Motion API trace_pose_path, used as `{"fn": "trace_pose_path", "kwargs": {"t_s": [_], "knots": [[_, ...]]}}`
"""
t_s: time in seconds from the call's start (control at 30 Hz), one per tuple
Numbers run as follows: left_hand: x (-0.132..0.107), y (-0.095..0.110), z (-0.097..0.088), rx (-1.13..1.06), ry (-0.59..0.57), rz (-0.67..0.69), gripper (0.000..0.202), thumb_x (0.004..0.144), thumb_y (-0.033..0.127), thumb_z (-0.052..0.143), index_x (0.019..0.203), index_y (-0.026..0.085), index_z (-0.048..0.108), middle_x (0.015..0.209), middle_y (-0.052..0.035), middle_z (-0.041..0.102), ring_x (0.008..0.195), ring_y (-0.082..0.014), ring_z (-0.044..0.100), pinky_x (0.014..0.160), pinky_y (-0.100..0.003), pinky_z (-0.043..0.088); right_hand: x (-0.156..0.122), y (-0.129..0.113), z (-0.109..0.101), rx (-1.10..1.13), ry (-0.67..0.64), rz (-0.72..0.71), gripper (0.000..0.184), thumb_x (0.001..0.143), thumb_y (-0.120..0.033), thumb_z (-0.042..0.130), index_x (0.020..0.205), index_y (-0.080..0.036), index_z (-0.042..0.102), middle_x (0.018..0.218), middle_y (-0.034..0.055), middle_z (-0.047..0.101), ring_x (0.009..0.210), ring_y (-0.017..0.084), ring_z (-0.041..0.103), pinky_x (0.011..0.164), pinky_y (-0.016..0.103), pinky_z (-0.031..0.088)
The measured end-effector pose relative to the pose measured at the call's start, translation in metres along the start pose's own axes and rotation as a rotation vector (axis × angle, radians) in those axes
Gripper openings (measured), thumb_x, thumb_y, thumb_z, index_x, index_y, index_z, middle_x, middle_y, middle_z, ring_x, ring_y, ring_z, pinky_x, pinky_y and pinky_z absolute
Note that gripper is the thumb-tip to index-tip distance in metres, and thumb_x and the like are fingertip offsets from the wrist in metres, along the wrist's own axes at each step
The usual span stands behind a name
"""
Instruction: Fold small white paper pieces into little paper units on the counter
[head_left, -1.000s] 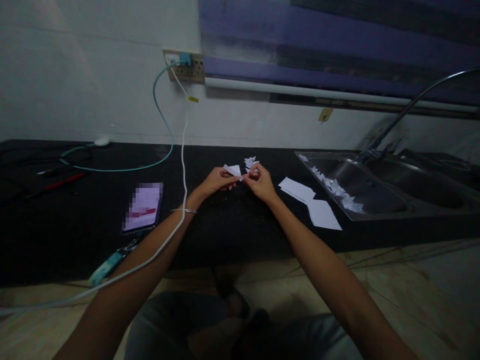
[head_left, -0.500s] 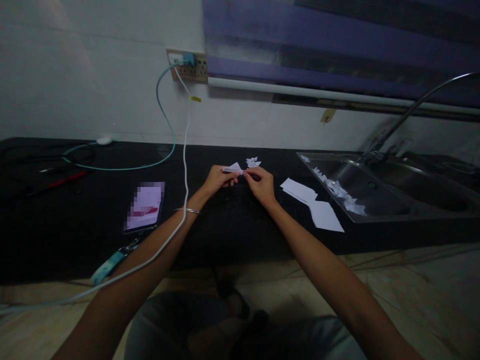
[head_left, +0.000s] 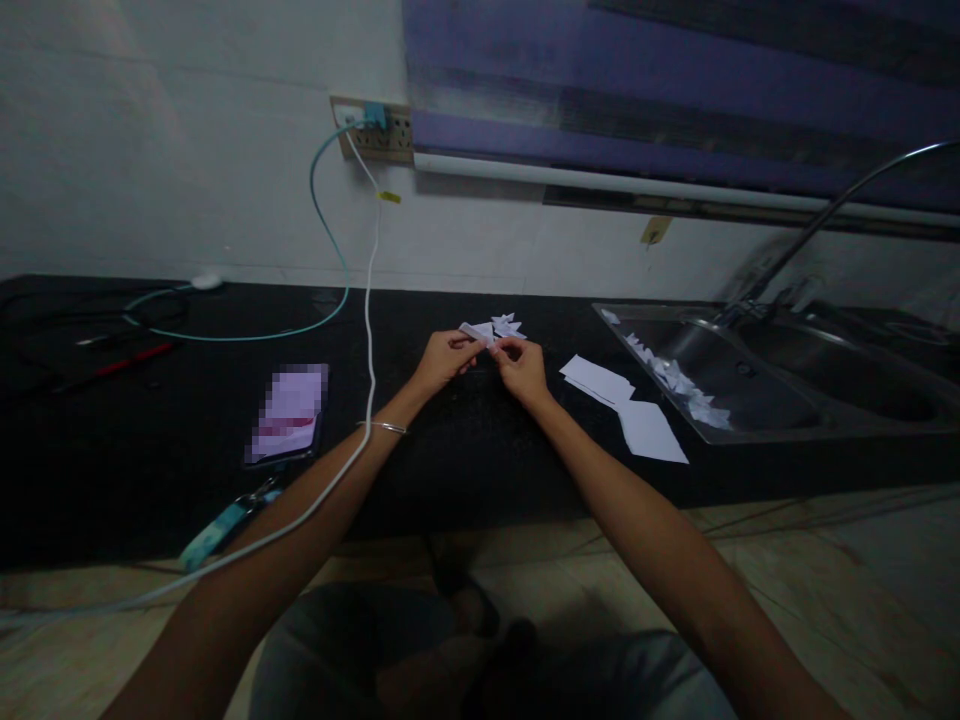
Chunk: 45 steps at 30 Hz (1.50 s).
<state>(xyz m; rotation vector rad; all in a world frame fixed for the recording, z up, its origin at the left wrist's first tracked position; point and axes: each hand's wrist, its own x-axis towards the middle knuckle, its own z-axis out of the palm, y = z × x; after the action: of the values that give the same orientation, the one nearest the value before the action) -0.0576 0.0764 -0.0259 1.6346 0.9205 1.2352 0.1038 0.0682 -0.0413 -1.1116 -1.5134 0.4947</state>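
Observation:
Between my two hands is a small folded piece of white paper (head_left: 477,331). The fingers of my left hand (head_left: 444,360) pinch its left part. My right hand (head_left: 523,372) pinches it at the right end, fingertips close to those of the left. Just behind the right fingers lie several folded paper pieces (head_left: 507,325) on the black counter (head_left: 465,460). Right of my right hand are flat white paper sheets (head_left: 652,432), one stack partly overlapping another. My fingers hide part of the held paper.
More folded paper pieces (head_left: 679,380) line the left rim of the steel sink (head_left: 780,400). A phone (head_left: 289,412) and a teal strap (head_left: 217,530) lie at left. A white cable (head_left: 370,330) crosses my left forearm from the wall socket (head_left: 382,132).
The folded paper has turned and shifted slightly right between my fingers, now overlapping the folded pieces behind it in view. Both hands still pinch it; my left hand's fingers have shifted a little.

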Motion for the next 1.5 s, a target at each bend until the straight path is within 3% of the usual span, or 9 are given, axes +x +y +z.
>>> {"fn": "trace_pose_path", "kwargs": {"t_s": [0.1, 0.3, 0.5, 0.7, 0.97, 1.17, 1.3, 1.5], "knots": [[-0.001, 0.003, 0.005, -0.077, -0.004, -0.029, 0.03, 0.081, 0.043, 0.067, 0.086, 0.013, 0.065, 0.056, 0.0025, 0.057, 0.039, -0.0041, 0.045, 0.036, -0.015, 0.028, -0.001, 0.001, -0.002, -0.058, 0.065, 0.014, 0.012, 0.077, -0.023, 0.06, 0.07, -0.015, 0.066, 0.066, 0.0038, 0.065, 0.062, 0.018, 0.059, 0.061, 0.029, 0.047], [-0.002, 0.007, 0.01, -0.164, -0.029, 0.021, 0.035, 0.089, 0.046, 0.055, 0.073, 0.015, 0.055, 0.052, 0.0045, 0.049, 0.037, -0.0032, 0.04, 0.033, -0.014, 0.029, -0.008, -0.004, 0.001, -0.185, 0.078, -0.175, 0.014, 0.081, -0.026, 0.06, 0.076, -0.016, 0.068, 0.072, 0.0044, 0.066, 0.065, 0.017, 0.059, 0.065, 0.03, 0.046], [0.0, 0.006, 0.013, -0.308, 0.028, -0.019, 0.028, 0.088, 0.043, 0.059, 0.095, 0.016, 0.058, 0.064, 0.0034, 0.053, 0.043, -0.0034, 0.045, 0.034, -0.013, 0.026, -0.01, -0.011, -0.001, -0.286, 0.059, -0.288, 0.013, 0.085, -0.025, 0.058, 0.08, -0.018, 0.068, 0.076, 0.0044, 0.064, 0.069, 0.017, 0.057, 0.067, 0.031, 0.046], [0.0, 0.01, 0.014, -0.493, 0.012, -0.086, 0.042, 0.092, 0.054, 0.047, 0.111, 0.017, 0.055, 0.074, -0.0014, 0.06, 0.052, -0.0067, 0.054, 0.035, -0.013, 0.027, -0.009, -0.015, -0.007, -0.311, 0.094, -0.335, 0.01, 0.085, -0.02, 0.056, 0.083, -0.018, 0.066, 0.081, 0.0056, 0.063, 0.073, 0.019, 0.057, 0.07, 0.033, 0.047], [0.002, 0.005, 0.01, -0.402, 0.04, 0.005, 0.033, 0.088, 0.051, 0.055, 0.095, 0.019, 0.056, 0.07, 0.0007, 0.059, 0.05, -0.005, 0.053, 0.038, -0.015, 0.03, -0.01, -0.02, -0.008, -0.287, 0.004, -0.322, 0.013, 0.086, -0.021, 0.054, 0.087, -0.02, 0.067, 0.088, 0.0078, 0.064, 0.084, 0.022, 0.059, 0.077, 0.037, 0.048], [0.005, 0.002, -0.004, -0.315, 0.017, -0.012, 0.037, 0.087, 0.054, 0.055, 0.089, 0.017, 0.055, 0.065, 0.0019, 0.057, 0.045, -0.004, 0.05, 0.035, -0.014, 0.027, -0.01, -0.026, -0.009, -0.142, -0.005, -0.275, 0.018, 0.089, -0.029, 0.053, 0.097, -0.02, 0.067, 0.101, 0.0086, 0.064, 0.091, 0.021, 0.06, 0.075, 0.033, 0.05], [0.004, -0.001, -0.014, -0.23, -0.086, -0.02, 0.04, 0.086, 0.055, 0.055, 0.09, 0.016, 0.057, 0.065, 0.0016, 0.057, 0.043, -0.0037, 0.048, 0.035, -0.013, 0.03, -0.006, -0.024, -0.009, 0.022, 0.014, -0.159, 0.023, 0.089, -0.038, 0.053, 0.094, -0.019, 0.067, 0.099, 0.0077, 0.065, 0.086, 0.019, 0.061, 0.071, 0.03, 0.05], [0.003, -0.005, -0.014, -0.208, -0.219, -0.025, 0.042, 0.083, 0.057, 0.058, 0.092, 0.016, 0.058, 0.064, 0.0011, 0.057, 0.043, -0.0045, 0.049, 0.035, -0.013, 0.031, -0.005, -0.018, -0.001, 0.13, -0.174, -0.047, 0.027, 0.08, -0.043, 0.065, 0.092, -0.018, 0.068, 0.087, 0.005, 0.07, 0.075, 0.017, 0.063, 0.069, 0.031, 0.052]]}}
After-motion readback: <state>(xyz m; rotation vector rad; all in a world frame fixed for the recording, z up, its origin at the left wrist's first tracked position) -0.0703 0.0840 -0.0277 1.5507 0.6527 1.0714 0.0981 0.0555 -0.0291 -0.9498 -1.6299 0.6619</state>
